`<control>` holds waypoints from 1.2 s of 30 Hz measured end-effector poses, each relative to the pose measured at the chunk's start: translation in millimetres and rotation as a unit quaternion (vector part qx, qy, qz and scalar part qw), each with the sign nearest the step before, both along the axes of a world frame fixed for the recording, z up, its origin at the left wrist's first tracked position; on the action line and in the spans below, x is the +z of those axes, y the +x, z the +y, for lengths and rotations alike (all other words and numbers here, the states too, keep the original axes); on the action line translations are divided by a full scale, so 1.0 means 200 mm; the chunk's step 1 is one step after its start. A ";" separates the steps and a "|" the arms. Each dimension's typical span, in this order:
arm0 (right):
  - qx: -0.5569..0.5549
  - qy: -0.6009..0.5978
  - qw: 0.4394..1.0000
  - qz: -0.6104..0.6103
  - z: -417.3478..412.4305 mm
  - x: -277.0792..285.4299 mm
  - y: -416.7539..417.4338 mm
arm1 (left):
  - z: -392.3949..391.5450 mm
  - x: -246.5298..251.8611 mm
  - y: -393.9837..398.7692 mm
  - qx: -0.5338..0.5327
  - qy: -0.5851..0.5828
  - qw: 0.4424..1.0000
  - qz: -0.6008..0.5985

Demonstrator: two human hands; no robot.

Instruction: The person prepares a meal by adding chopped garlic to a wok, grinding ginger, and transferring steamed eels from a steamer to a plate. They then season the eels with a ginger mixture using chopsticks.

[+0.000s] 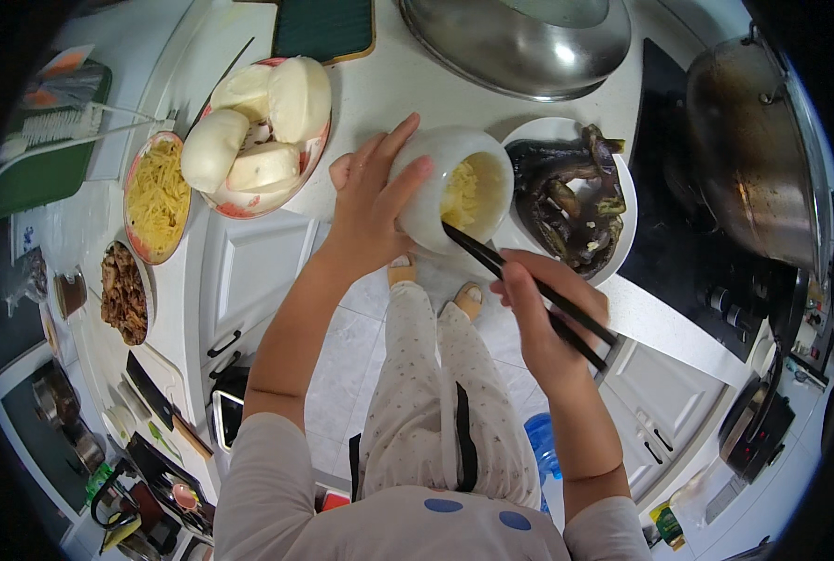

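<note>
My left hand (pixel 382 203) grips a white stone mortar (pixel 417 151) from its outer side, tilting its mouth to the right. Pale yellow minced garlic (pixel 461 196) clings inside it. In my right hand (pixel 553 308) is a pair of black chopsticks (pixel 529 280), their tips at the mortar's mouth, by the mince. Just right of the mortar is a white plate (pixel 627 203) of dark, soft cooked eggplant (pixel 564 189), with a few pale bits lying on top. Whether the mortar touches the plate's rim I cannot tell.
A plate of steamed buns (pixel 297 98), shredded yellow food (pixel 156 196) and a dish of brown meat pieces (pixel 126 294) line the left counter. Beyond them lies a kitchen knife (pixel 152 393). A steel lid (pixel 522 49) stands at the back; a large pot (pixel 753 154) sits on the black hob (pixel 658 203).
</note>
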State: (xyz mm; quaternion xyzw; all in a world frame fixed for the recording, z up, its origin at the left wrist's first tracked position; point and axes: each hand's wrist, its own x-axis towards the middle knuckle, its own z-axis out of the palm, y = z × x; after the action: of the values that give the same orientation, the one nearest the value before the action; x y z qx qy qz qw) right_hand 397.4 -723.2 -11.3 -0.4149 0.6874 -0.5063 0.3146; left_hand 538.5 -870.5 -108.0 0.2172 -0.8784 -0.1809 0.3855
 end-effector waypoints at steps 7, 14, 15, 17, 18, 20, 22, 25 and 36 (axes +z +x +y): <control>-0.040 0.003 0.994 -0.099 -0.04 -0.02 -0.02 | -0.07 0.06 0.04 -0.022 0.100 0.993 -0.055; -0.051 -0.012 0.997 -0.058 -0.10 -0.08 -0.06 | -0.14 0.03 0.04 -0.071 0.045 0.996 -0.027; -0.031 -0.018 0.997 -0.063 -0.09 -0.08 -0.06 | -0.14 0.03 0.02 -0.077 0.047 0.996 -0.017; -0.021 -0.012 1.000 0.011 -0.12 -0.08 -0.07 | -0.14 0.04 0.00 -0.088 0.052 0.995 0.005; -0.050 -0.010 0.998 0.021 -0.13 -0.10 -0.07 | -0.14 0.05 0.00 -0.086 0.055 0.995 -0.016; -0.103 0.010 0.995 -0.007 -0.14 -0.08 -0.07 | -0.13 0.08 0.01 -0.080 0.061 0.993 -0.056; -0.022 -0.032 0.999 -0.003 -0.12 -0.07 -0.04 | -0.12 0.07 0.03 -0.066 0.063 0.995 -0.045; -0.015 -0.045 0.999 0.026 -0.14 -0.07 -0.02 | -0.10 0.04 0.04 -0.067 0.070 0.995 -0.023; -0.035 -0.041 0.995 0.089 -0.07 0.00 -0.06 | -0.04 -0.03 0.07 -0.102 0.110 0.984 0.093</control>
State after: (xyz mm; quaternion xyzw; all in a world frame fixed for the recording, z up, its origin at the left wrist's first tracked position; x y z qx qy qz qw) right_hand 384.5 -737.2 -10.6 -0.4467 0.7055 -0.5059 0.2164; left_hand 552.0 -878.4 -114.2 0.1495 -0.8309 -0.3345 0.4187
